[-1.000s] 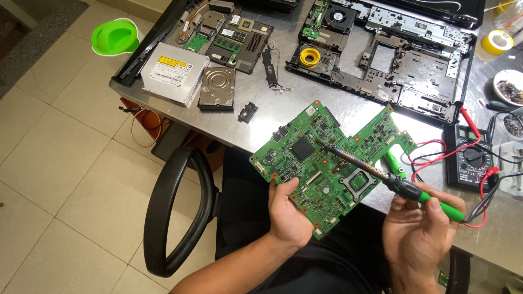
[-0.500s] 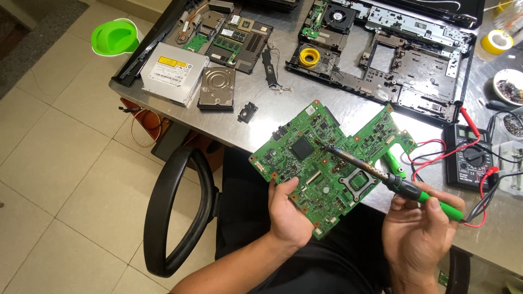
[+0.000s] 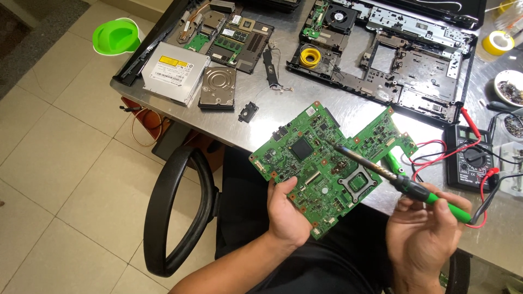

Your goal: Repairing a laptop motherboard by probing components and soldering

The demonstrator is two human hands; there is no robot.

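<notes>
Both of your hands were busy: the left hand (image 3: 287,215) clasped the green circuit board's (image 3: 321,163) lower edge, tilting it above the surface (image 3: 348,117) edge, while the right hand (image 3: 422,237) pinched the soldering iron (image 3: 406,185), its tip on that board.

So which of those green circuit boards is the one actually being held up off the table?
The large green board nearest the person: the left hand grips its lower edge, and the right hand points a green-handled tool at it. The smaller boards lie flat at the table's far end.
</notes>
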